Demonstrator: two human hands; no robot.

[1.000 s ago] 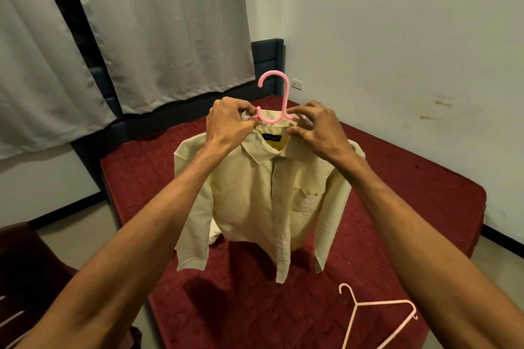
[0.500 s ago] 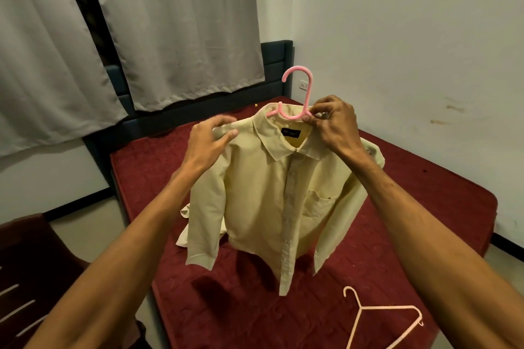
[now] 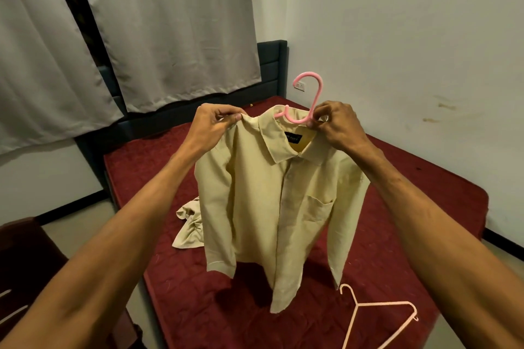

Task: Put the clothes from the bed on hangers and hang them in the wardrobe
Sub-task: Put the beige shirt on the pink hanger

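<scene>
From my station I saw grey curtains [image 3: 170, 37] hanging behind the head end of the red bed [image 3: 425, 207]. A crumpled beige garment [image 3: 188, 227] lay near the bed's left edge. The left hand [image 3: 215, 125] pinched one shoulder of the pale yellow shirt [image 3: 272, 201], fingers curled on the cloth. The shirt was held up over the middle of the bed, front toward me, on a pink hanger [image 3: 310, 99]. The right hand [image 3: 340, 127] pinched the hanger's neck at the collar. A pale spare hanger [image 3: 377, 317] lay at the bed's near right corner.
</scene>
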